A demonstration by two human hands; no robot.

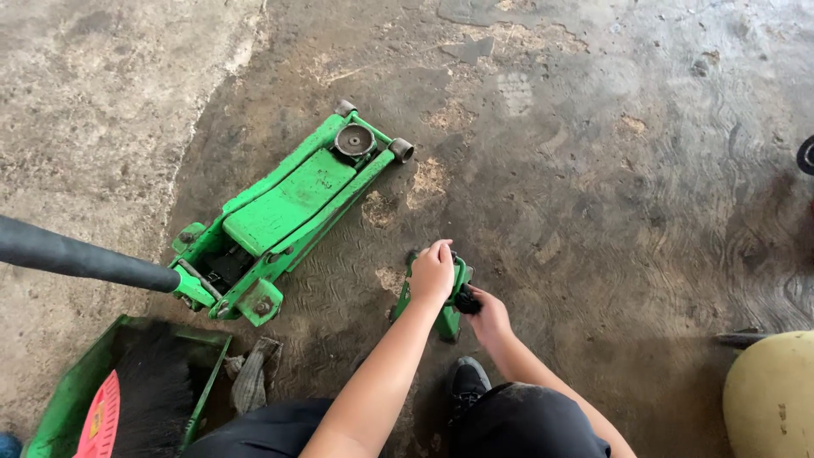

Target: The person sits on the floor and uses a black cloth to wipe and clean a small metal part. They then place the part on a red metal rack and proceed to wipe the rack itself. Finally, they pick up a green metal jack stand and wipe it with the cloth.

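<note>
Head view, looking straight down at stained concrete floor point(644, 170). At far left I note a green bin point(64, 407) holding a black-bristled brush point(157, 386) with a red part beside it; a grey rag point(252, 377) lies just to the right of the bin. Above these, a black handle point(76, 256) runs in from the left edge and joins the rear of a green floor jack point(288, 208), which lies diagonally on the floor, its round saddle point(354, 140) at the upper right end and a small wheel point(401, 150) next to it. Moving right to centre: a small green jack stand point(449, 315) stands upright on the floor, well apart from the floor jack's saddle and near the jack's right side. My left hand point(432, 271) rests on top of the stand, fingers curled down over its upper end, closed on it. My right hand point(490, 318) is against the stand's right side, fingers wrapped about a black knob or handle point(465, 300) there; the grip reads as closed on it, though the fingertips are partly hidden. Below the hands, a black shoe point(468, 382) and dark trousers show. At far right, a pale yellow rounded object point(772, 394) sits at the lower corner, and a dark curved edge point(805, 155) cuts in higher up; I cannot tell what either is.
</note>
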